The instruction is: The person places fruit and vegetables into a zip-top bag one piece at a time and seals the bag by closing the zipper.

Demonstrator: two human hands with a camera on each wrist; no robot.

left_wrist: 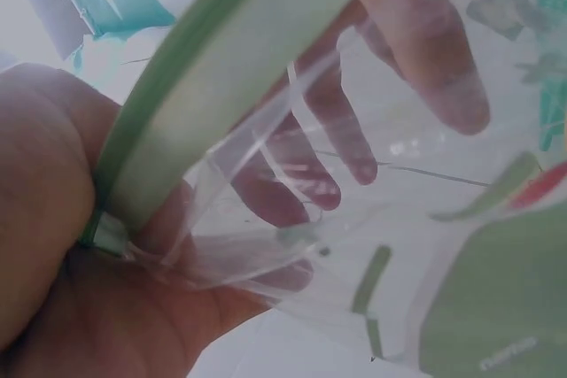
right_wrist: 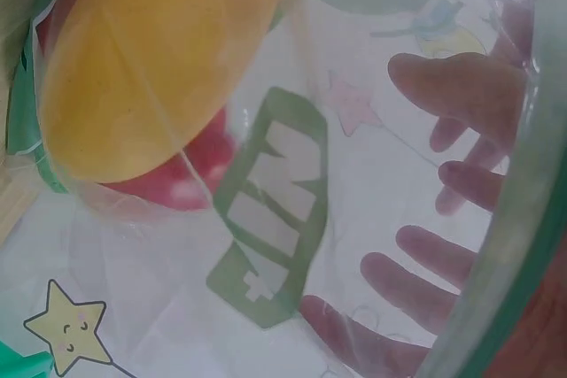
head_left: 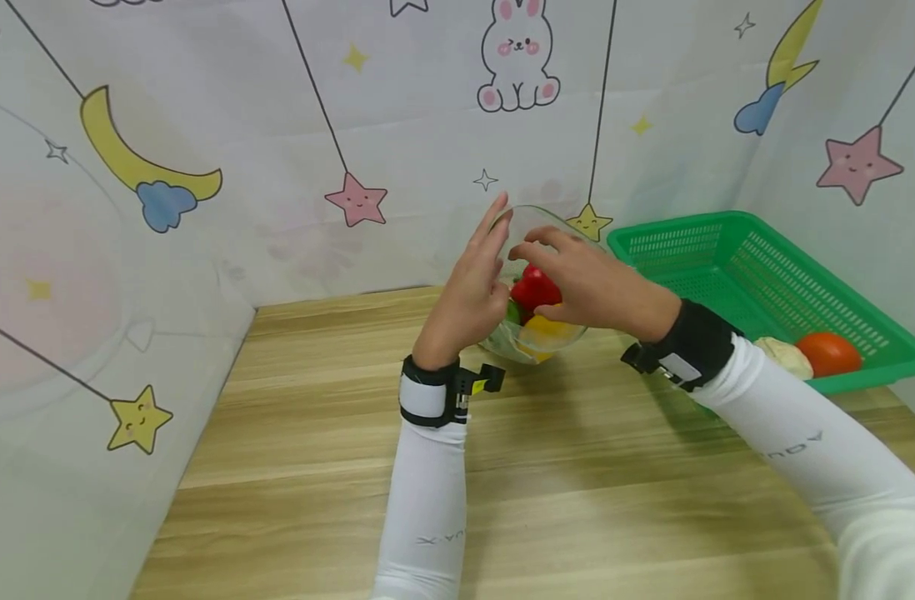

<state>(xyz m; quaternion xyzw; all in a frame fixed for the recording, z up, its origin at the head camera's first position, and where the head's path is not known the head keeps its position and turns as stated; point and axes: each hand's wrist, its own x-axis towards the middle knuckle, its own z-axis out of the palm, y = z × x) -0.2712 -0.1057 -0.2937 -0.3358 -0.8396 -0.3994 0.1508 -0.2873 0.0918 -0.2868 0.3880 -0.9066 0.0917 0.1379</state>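
Observation:
A clear plastic zip bag (head_left: 536, 223) with a green-edged mouth stands tilted between both hands near the back wall. Through its side show a red bell pepper (head_left: 536, 287), a yellow rounded item (right_wrist: 159, 68) and something green (head_left: 513, 312). My left hand (head_left: 468, 287) holds the bag's left edge, fingers pointing up; the green zip strip (left_wrist: 190, 68) runs into the crook of its thumb. On the other side my right hand (head_left: 596, 279) holds the rim, its fingers bent and spread. Several fingers (right_wrist: 425, 263) are visible through the plastic in the right wrist view.
A green slotted basket (head_left: 870, 304) stands at the right, holding a tomato (head_left: 828, 353) and a pale item (head_left: 783, 357) partly behind the right forearm. The wooden table (head_left: 315, 433) meets a patterned cloth wall (head_left: 412, 125) at the back.

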